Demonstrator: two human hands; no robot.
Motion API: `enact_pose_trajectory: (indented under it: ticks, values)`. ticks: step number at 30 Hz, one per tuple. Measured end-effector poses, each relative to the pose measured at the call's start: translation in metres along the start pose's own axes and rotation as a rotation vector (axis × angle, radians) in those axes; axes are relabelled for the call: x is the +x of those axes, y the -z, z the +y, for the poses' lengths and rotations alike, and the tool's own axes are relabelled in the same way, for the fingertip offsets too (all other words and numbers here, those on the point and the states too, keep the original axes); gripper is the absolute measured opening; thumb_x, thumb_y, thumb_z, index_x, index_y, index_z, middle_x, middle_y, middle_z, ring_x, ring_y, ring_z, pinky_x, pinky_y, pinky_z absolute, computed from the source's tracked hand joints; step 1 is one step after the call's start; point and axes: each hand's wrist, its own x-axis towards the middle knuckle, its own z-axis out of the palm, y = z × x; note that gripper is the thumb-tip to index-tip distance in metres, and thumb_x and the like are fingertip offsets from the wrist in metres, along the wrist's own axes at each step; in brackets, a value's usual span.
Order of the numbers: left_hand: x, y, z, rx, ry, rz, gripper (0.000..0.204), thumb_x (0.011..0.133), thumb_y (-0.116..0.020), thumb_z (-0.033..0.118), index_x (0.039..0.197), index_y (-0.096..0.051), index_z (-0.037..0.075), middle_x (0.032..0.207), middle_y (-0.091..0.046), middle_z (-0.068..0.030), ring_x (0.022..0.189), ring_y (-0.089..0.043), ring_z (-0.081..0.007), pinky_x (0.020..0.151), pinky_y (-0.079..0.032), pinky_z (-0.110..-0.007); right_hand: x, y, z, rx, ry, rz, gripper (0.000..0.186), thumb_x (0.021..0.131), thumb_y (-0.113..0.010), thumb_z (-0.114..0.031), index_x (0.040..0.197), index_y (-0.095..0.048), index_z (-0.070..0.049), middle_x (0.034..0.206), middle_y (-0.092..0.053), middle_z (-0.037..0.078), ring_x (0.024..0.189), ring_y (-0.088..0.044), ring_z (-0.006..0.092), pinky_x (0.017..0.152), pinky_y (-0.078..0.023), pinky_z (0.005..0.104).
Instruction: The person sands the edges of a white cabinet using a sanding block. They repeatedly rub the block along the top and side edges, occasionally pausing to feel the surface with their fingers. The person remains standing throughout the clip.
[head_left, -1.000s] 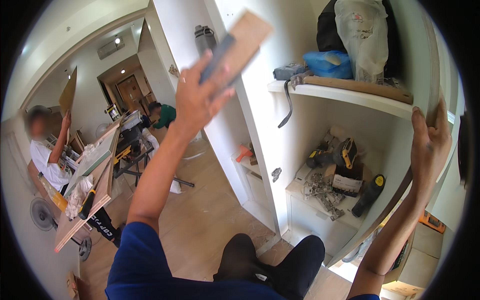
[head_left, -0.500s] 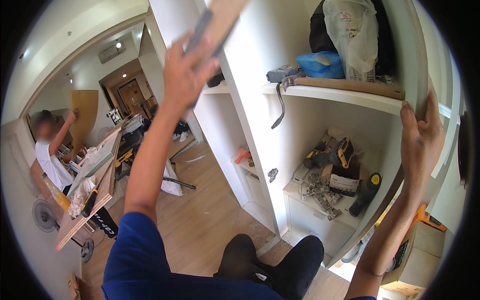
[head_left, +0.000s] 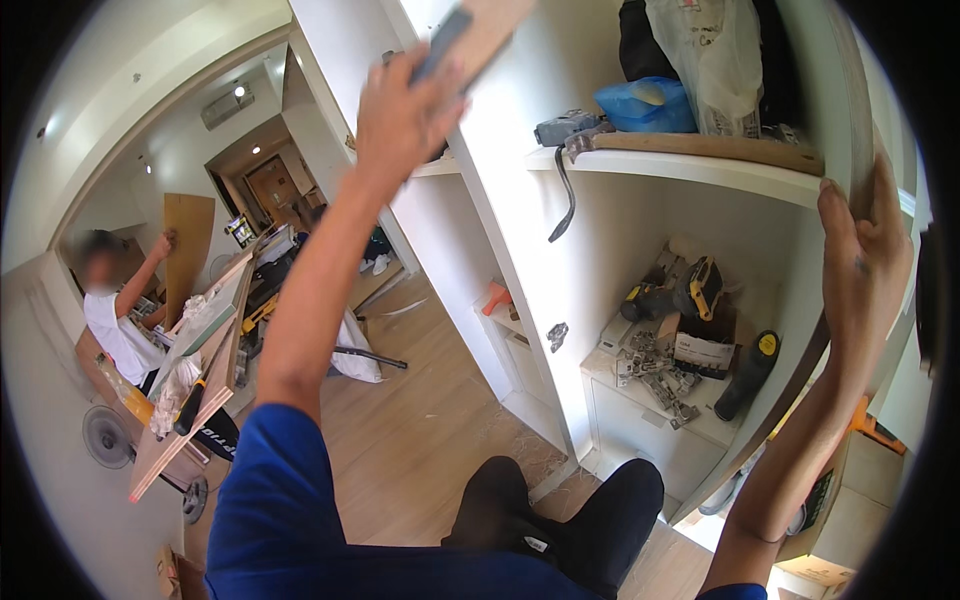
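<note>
I have the left hand [head_left: 408, 120] gripping a wooden block [head_left: 492, 38], the right hand [head_left: 866, 245] gripping a door [head_left: 846, 100]; a blue bag [head_left: 645, 106] sits behind the front edge of a shelf [head_left: 690, 171].

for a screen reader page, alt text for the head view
A raised left hand holds a tan and grey block while the right hand grips a panel beside a white cabinet. Its shelves hold a blue bag and power tools; farther off, another person holds a brown sheet.

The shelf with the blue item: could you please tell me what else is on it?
A wooden-handled tool, a grey object and a whitish plastic bag before something black; whatever lies behind is covered.
</note>
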Motion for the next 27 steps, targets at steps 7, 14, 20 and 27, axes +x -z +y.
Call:
enact_pose_trajectory:
  ticks: [7, 14, 20, 27]
  values:
    - [-0.047, 0.008, 0.018, -0.044, 0.025, -0.076, 0.049, 0.086, -0.090, 0.032, 0.133, -0.080, 0.022, 0.149, -0.062, -0.0211, 0.114, -0.062, -0.0343, 0.095, -0.051, -0.045, 0.000, -0.008, 0.007, 0.127, 0.042, 0.043, 0.066, 0.101, -0.069, -0.029, 0.161, -0.052, -0.008, 0.102, -0.081, 0.021, 0.099, -0.079, 0.0200, 0.093, -0.058, 0.0348]
    - [-0.063, 0.011, 0.029, -0.034, 0.024, -0.093, 0.049, 0.084, -0.091, 0.031, 0.131, -0.080, 0.019, 0.148, -0.063, -0.0180, 0.117, -0.062, -0.0370, 0.098, -0.051, -0.046, -0.001, -0.005, 0.008, -0.031, 0.031, 0.069, 0.073, 0.103, -0.069, -0.034, 0.166, -0.042, -0.006, 0.118, -0.079, 0.024, 0.110, -0.078, 0.0270, 0.102, -0.057, 0.0411]
    - [-0.043, 0.018, 0.028, -0.048, -0.060, -0.101, 0.052, 0.083, -0.090, 0.033, 0.132, -0.078, 0.021, 0.147, -0.063, -0.0148, 0.096, -0.058, -0.0355, 0.089, -0.049, -0.045, 0.008, -0.015, 0.028, 0.327, -0.086, -0.090, 0.073, 0.102, -0.072, -0.035, 0.162, -0.047, -0.003, 0.118, -0.078, 0.023, 0.107, -0.077, 0.0285, 0.102, -0.058, 0.0402]
    - [-0.076, 0.051, 0.038, -0.061, -0.018, -0.248, 0.049, 0.083, -0.091, 0.031, 0.129, -0.079, 0.022, 0.148, -0.063, -0.0154, 0.097, -0.059, -0.0351, 0.089, -0.051, -0.044, 0.008, -0.022, 0.068, -0.141, -0.120, -0.017, 0.062, 0.099, -0.076, -0.049, 0.137, -0.072, 0.000, 0.116, -0.079, 0.019, 0.109, -0.075, 0.0229, 0.102, -0.056, 0.0383]
